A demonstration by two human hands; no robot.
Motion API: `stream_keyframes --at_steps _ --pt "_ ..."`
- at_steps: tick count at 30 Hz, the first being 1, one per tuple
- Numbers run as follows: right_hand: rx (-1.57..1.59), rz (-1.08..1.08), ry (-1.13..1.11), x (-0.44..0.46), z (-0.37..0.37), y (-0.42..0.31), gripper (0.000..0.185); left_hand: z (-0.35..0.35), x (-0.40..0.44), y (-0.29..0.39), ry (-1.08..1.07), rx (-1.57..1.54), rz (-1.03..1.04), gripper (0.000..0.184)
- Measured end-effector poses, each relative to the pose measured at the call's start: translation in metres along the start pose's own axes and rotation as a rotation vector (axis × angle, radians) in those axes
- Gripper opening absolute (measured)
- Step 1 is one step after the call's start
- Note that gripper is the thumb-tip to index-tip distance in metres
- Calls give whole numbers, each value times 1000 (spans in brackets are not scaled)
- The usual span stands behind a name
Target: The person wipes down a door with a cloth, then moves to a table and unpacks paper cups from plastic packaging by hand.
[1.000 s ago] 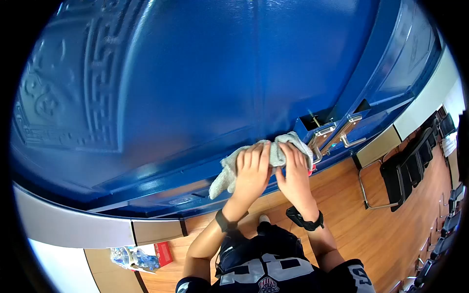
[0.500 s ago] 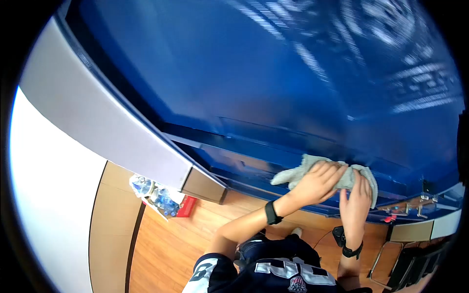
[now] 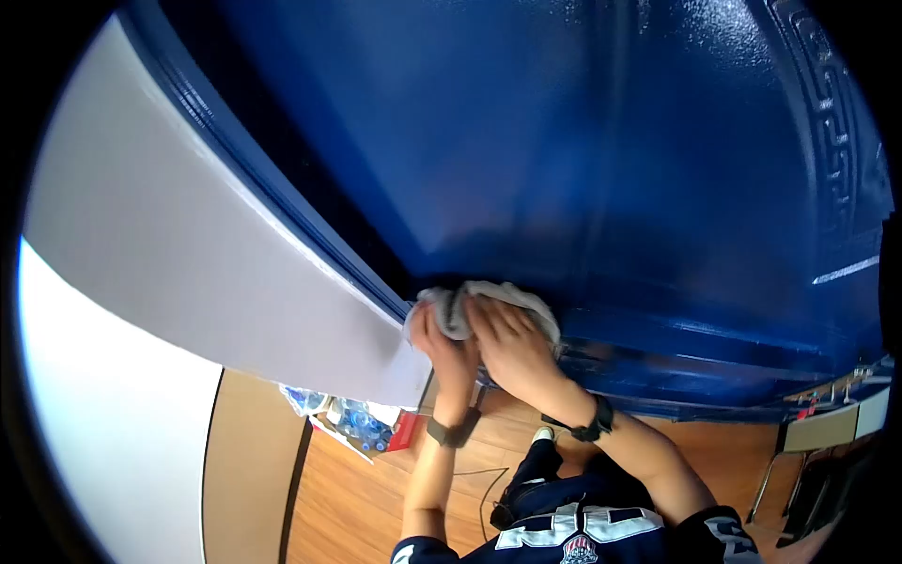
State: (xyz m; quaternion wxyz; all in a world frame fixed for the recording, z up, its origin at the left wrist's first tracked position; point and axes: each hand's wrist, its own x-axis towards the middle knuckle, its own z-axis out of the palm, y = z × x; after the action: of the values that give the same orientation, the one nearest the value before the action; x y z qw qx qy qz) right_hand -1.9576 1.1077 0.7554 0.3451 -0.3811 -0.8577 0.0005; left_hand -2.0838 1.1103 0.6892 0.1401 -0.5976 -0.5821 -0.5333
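A grey cloth [image 3: 454, 321] is bunched against the lower left part of a glossy blue door [image 3: 526, 169], beside the pale frame. My left hand [image 3: 445, 350] grips the cloth's left end, its fingers bent over it where door and frame meet. Close beside it, my right hand [image 3: 512, 346] holds the rest of the cloth, fingers laid over it and pressing it to the blue surface. Part of the cloth is hidden under both hands, and the left fingers are a little blurred. Dark bands sit on both wrists.
The pale door frame [image 3: 235, 273] runs down along the left. A red and white box [image 3: 404, 430] of plastic bottles stands on the wooden floor [image 3: 348, 508] below it. At the lower right are dark chairs [image 3: 817, 498] with metal legs. A thin cable [image 3: 484, 489] lies near my feet.
Both hands have moved left along the door with the cloth, from its lower right part to the corner by the frame. The view has shifted left too.
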Motion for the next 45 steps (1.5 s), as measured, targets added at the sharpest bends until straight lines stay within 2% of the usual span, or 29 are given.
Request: stream_keyframes --at_steps 3,4,5,7,9,10,11,12,13,15,18,19,21,22,23,25,29,31,32,35,39,42,45 --pt "250 -62 -69 37 31 -9 50 -1 -14 -7 65 -118 -269 76" --pt "293 -90 -44 48 42 -13 53 -2 -26 -22 15 -107 -268 81" --pt "329 -121 -13 59 50 -17 55 -5 -31 -27 -8 -240 -328 78" --pt "412 10 -320 81 42 -25 59 -8 -42 -47 -24 -282 -279 76" --pt "417 -33 -308 80 46 -20 63 -13 -38 -45 -47 -233 -270 74" --pt "416 -47 -218 78 47 -20 65 -14 -37 -45 -60 -320 -287 75" --pt "424 -19 -302 78 49 -20 59 -14 -35 -46 -74 -403 -304 77" --pt "329 25 -161 73 49 -28 56 -20 -27 -34 -100 -293 -280 85" --pt "238 60 -23 61 50 -37 53 -17 -29 -26 -83 -344 -280 94" --pt "162 134 211 43 63 -39 50 -15 -27 -15 -148 -269 -214 95" --pt "197 142 171 16 24 -2 51 -16 -11 46 -239 -204 -42 91" --pt "228 148 9 12 -10 3 51 -17 -10 49 -275 -224 -16 89" --pt "319 228 -55 -25 -57 31 50 -2 -19 84 -348 -262 41 85" --pt "325 209 50 -45 -70 44 51 1 -13 107 -333 -170 201 79" --pt "240 214 114 -65 -84 53 53 7 -10 127 -368 -137 286 81" --pt "168 313 205 -100 -128 60 55 19 -11 160 -477 -191 444 80" --pt "8 472 297 -171 -197 89 57 45 -29 253 -646 -257 599 78" --pt "-16 599 326 -204 -231 101 57 61 -39 307 -576 -347 730 68" --pt "-101 653 357 -217 -247 105 53 72 -45 329 -621 -376 745 67" --pt "-239 727 487 -255 -286 129 60 96 -55 399 -690 -493 821 65" --pt "-470 871 641 -288 -338 150 62 121 -75 487 -650 -558 929 63" --pt "-521 905 734 -301 -355 150 62 125 -82 522 -587 -555 1018 55" --pt "-502 947 733 -307 -355 146 61 115 -82 534 -557 -558 1015 61"
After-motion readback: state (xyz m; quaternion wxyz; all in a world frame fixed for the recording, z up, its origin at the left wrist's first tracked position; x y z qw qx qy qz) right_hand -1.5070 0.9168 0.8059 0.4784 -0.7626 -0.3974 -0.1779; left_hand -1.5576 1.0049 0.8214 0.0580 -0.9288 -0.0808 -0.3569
